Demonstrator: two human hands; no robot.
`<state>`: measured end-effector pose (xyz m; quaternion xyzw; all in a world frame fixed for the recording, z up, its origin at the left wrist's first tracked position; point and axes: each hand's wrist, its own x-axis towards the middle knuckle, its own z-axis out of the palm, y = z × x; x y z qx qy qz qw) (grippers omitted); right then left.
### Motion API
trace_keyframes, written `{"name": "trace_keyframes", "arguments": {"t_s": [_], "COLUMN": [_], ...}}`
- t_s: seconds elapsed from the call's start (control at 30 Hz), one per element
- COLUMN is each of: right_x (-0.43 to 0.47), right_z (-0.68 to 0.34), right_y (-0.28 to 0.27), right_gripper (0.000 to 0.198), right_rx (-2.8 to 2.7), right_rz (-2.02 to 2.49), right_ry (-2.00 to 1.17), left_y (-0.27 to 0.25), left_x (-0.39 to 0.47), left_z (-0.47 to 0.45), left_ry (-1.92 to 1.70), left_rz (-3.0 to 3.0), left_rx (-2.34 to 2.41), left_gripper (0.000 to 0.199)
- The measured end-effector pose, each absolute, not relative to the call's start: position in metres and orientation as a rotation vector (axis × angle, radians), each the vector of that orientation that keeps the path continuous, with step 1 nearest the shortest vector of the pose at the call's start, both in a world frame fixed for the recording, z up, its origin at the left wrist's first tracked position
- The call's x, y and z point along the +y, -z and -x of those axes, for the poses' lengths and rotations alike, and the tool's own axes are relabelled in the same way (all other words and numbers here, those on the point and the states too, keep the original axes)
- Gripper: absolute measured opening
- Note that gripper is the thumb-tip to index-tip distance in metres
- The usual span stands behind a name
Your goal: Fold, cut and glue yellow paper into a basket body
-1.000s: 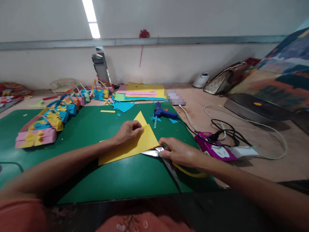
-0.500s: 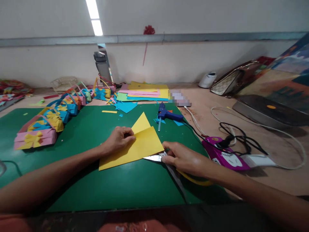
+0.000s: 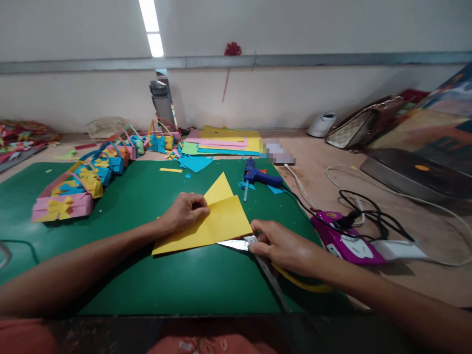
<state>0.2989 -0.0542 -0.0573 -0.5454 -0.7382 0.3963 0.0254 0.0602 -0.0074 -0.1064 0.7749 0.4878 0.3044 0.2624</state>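
Note:
A folded sheet of yellow paper [image 3: 217,221] lies on the green mat, a triangular flap sticking up behind its fold. My left hand [image 3: 186,212] rests on its left part, fingers curled and pressed together at the upper edge. At the paper's lower right corner, my right hand [image 3: 275,241] is closed around scissors [image 3: 235,244]. One shiny blade points left along the paper's lower edge, partly beneath it. A grey metal part slants down toward the mat's front edge. A curved yellow piece shows under my right hand; whether it belongs to the scissors I cannot tell.
A blue glue gun [image 3: 258,173] lies beyond the paper, its cord running to a purple power strip [image 3: 350,241]. Small paper baskets [image 3: 70,206] line the left side. Coloured sheets [image 3: 224,140], scraps and a grey bottle [image 3: 161,103] are at the back.
The whole view has shifted slightly, so things appear a little further right. Both hands keep their hold, and the paper and blade stay nearly in place.

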Motion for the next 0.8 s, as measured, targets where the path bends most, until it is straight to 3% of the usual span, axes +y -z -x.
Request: {"name": "trace_keyframes", "arguments": {"t_s": [0.5,0.67,0.8], "right_x": [-0.044,-0.044,-0.047], "right_z": [-0.301,-0.299,-0.300], "right_y": [0.060,0.059,0.056], "right_gripper": [0.002,0.018,0.008], "right_rx": [-2.291,-2.284,-2.335], "right_rz": [1.598,1.491,1.623], "right_ry": [-1.318,-1.387,-1.297], "left_y": [0.103,0.103,0.105], "left_x": [-0.010,-0.009,-0.009], "left_z": [-0.064,-0.064,-0.063], "left_ry": [-0.731,-0.720,-0.723], "left_rz": [-2.206,-2.205,-2.206], "left_rx": [1.405,1.409,1.401], "left_gripper": [0.015,0.014,0.015]}}
